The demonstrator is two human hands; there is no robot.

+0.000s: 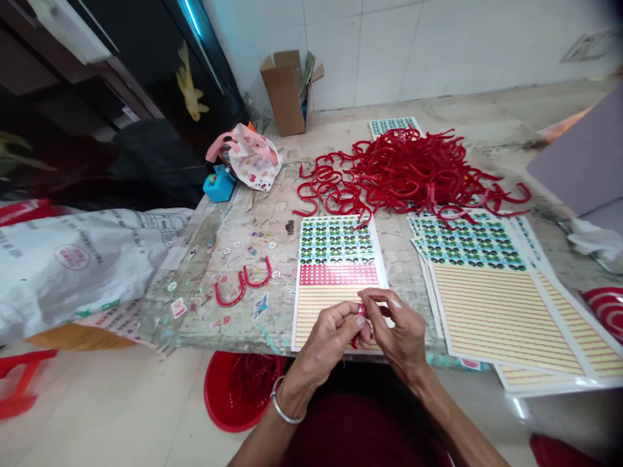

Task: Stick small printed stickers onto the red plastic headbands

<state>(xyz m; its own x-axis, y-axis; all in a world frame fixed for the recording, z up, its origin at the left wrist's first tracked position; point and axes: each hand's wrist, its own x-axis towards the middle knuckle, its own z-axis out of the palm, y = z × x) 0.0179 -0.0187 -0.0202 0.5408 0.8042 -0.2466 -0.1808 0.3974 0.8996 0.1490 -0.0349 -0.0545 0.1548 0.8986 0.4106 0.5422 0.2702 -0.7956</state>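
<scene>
Over the lower part of a sticker sheet [335, 275], both hands meet around a small red strip [354, 341]. My left hand [335, 327] pinches the strip between thumb and fingers. My right hand [396, 327] is closed too, its thumb and forefinger pressed together at the strip's upper end; most of the strip is hidden by the fingers. The sheet carries green and blue pictures, a pink band and yellow striped rows. Left of it lie two curved red strips [231, 301], bent like a U. A big tangled pile of red strips [413, 172] lies beyond the sheet.
More striped sticker sheets [506, 311] are stacked at the right. A cardboard box [285, 97], a white bag with pink handles [253, 159] and a blue container [219, 186] stand toward the back. Below the table edge is a red basket [219, 395]. A white sack [97, 259] lies left.
</scene>
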